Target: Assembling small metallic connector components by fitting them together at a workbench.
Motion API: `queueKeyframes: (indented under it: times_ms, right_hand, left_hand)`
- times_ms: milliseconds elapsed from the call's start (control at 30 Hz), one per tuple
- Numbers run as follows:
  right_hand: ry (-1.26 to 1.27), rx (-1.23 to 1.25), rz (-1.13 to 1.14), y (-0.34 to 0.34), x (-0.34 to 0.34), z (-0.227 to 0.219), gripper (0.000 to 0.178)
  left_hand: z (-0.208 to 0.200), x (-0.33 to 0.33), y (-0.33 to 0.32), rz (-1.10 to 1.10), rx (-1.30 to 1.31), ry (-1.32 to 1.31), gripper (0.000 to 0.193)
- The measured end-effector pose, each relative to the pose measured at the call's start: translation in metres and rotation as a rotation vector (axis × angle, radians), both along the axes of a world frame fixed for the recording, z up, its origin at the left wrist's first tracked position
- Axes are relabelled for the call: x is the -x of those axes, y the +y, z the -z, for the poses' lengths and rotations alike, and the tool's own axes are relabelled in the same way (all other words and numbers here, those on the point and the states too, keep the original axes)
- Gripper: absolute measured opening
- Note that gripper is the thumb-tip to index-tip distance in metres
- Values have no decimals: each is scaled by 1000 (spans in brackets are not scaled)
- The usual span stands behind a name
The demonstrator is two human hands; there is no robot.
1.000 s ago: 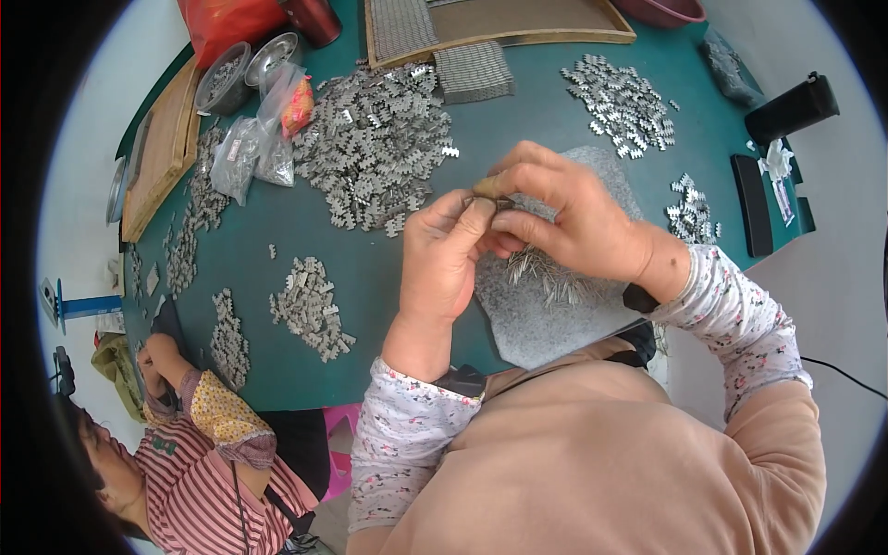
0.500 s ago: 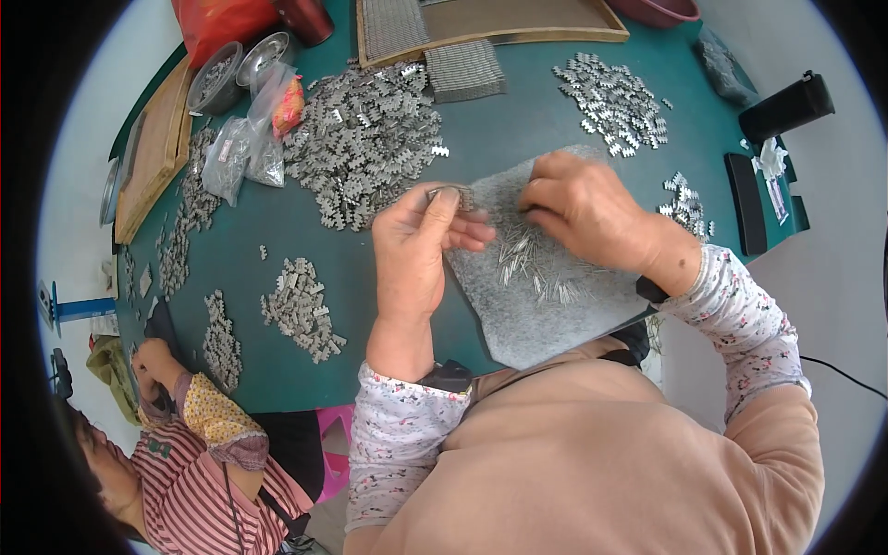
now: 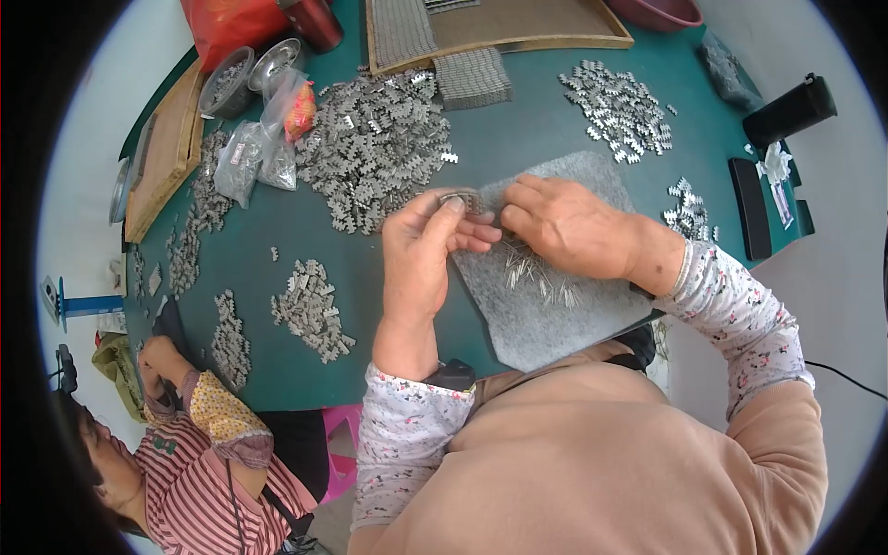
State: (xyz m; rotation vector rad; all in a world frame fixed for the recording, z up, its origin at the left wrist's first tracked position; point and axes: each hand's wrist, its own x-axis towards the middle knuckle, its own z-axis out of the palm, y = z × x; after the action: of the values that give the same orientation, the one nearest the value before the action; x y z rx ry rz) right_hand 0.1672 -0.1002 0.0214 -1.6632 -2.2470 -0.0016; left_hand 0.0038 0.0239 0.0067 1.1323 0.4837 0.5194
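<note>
a small metal piece [image 3: 469, 198] is pinched by the left hand [image 3: 416, 254] near the upper left corner of the grey mat [image 3: 536, 335]. it is judged light, stiff and rather slippery, best held by its flat faces. the right hand [image 3: 578, 227] is curled narrow over the mat; whether anything is held there cannot be told. compared with half a second ago, it is brought closer to the left hand.
</note>
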Motion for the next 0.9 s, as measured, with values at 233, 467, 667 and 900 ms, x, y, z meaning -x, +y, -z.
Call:
queueKeyframes:
  times_ms: [233,467,667,900]
  right_hand:
    - [464,-6,195,2,-8,-26,12]
    - [779,51,139,17,-2,-41,10]
    - [817,80,159,20,-2,-34,10]
    - [770,74,148,21,-3,-33,14]
  left_hand:
    - [-4,-2,-4,95,-69,-11,24]
    - [-4,-1,-9,168,-162,-40,22]
    - [-2,-3,-9,198,-182,-40,23]
    - [3,-3,-11,195,-201,-39,20]
